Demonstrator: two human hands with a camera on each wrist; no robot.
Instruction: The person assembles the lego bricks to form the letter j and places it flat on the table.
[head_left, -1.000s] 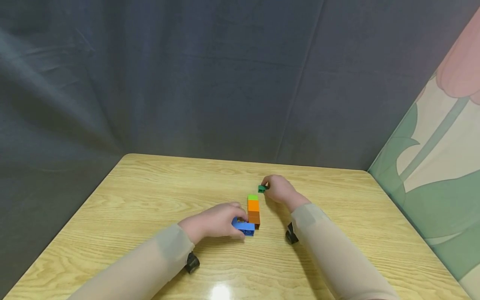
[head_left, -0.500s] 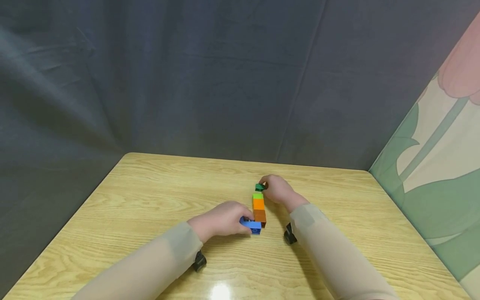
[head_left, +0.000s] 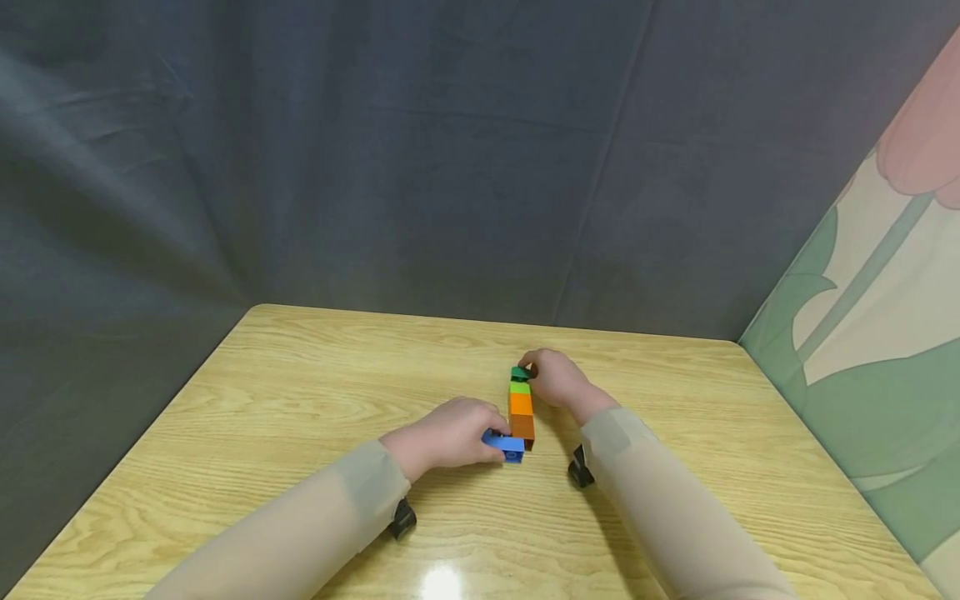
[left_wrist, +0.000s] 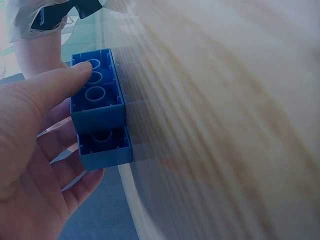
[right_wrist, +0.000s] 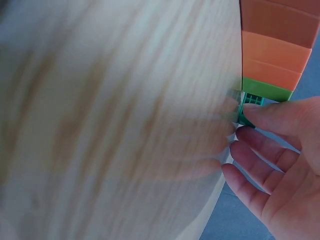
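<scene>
In the head view a row of toy building bricks lies on the table. It runs away from me: a brown brick (head_left: 522,427), an orange brick (head_left: 521,404) and a lime green brick (head_left: 520,388). At its near end my left hand (head_left: 457,429) pinches blue bricks (head_left: 513,451); the left wrist view shows a long blue brick (left_wrist: 97,111) and a second blue piece (left_wrist: 106,153) offset against it, hollow undersides facing the thumb. My right hand (head_left: 558,379) pinches a small dark green brick (head_left: 519,372) at the far end, close against the lime one; whether they are joined is hidden.
The wooden table (head_left: 315,375) spreads around the bricks, its far edge before a dark curtain (head_left: 450,167). A floral panel (head_left: 885,333) stands to the right. Small black wrist cameras (head_left: 402,520) hang under both sleeves.
My left hand has moved right and slightly away with the blue bricks, and the row has shifted along. The gap between the lime brick and the dark green brick has closed.
</scene>
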